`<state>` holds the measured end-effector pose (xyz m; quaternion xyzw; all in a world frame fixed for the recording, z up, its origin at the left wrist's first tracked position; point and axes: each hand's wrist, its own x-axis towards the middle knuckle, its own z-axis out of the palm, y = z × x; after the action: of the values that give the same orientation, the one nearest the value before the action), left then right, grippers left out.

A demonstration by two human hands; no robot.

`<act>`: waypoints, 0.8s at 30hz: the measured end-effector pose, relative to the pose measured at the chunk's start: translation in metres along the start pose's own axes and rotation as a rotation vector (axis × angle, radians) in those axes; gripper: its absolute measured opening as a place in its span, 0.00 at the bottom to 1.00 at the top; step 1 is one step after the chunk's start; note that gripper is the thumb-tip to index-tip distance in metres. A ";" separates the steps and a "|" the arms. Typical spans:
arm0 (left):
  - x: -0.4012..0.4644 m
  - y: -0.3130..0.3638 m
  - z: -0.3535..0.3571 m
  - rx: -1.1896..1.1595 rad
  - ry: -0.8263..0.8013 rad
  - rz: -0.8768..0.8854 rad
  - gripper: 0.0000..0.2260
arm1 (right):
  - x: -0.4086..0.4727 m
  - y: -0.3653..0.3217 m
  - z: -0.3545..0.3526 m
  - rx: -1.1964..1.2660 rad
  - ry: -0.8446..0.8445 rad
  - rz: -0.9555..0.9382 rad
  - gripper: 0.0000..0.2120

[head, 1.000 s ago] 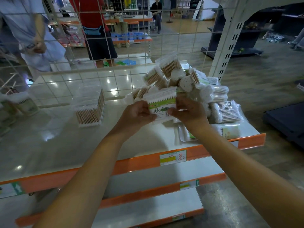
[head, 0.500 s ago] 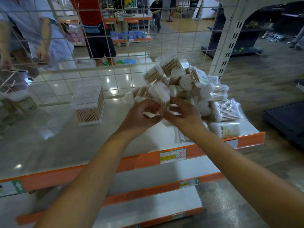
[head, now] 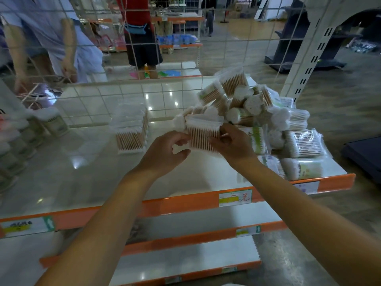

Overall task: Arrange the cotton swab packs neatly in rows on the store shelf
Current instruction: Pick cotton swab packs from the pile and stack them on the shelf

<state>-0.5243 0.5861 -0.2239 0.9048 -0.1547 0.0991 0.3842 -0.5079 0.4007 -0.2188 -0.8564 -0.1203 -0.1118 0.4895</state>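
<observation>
Hands share one cotton swab pack [head: 203, 135]: left hand [head: 165, 153] pinches its left edge, right hand [head: 233, 146] grips its right side. Loose pile [head: 266, 118] lies just beyond the right hand; stacked row [head: 131, 131] sits beyond the left.

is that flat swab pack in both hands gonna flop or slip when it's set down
The flat pack probably stays fairly stiff: its sticks lie tightly parallel. Its glossy clear wrap may slip. Standing on edge it could tip unless leaned against the arranged row.
</observation>
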 end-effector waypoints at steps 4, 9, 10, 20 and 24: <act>-0.010 -0.022 -0.022 0.151 -0.012 0.000 0.16 | 0.007 -0.004 0.027 0.001 -0.059 0.016 0.08; -0.024 -0.049 -0.051 0.326 -0.027 -0.043 0.16 | 0.011 -0.018 0.065 -0.042 -0.088 -0.058 0.08; -0.028 -0.053 -0.057 0.359 -0.031 -0.058 0.16 | 0.012 -0.023 0.072 -0.046 -0.082 -0.077 0.07; -0.063 -0.087 -0.102 0.660 -0.152 -0.148 0.19 | 0.022 -0.041 0.146 -0.014 -0.080 -0.118 0.08; -0.072 -0.098 -0.106 0.679 -0.170 -0.177 0.19 | 0.028 -0.050 0.163 0.005 -0.058 -0.091 0.10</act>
<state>-0.5626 0.7424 -0.2376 0.9957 -0.0652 0.0355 0.0548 -0.4850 0.5689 -0.2507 -0.8516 -0.1736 -0.1090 0.4825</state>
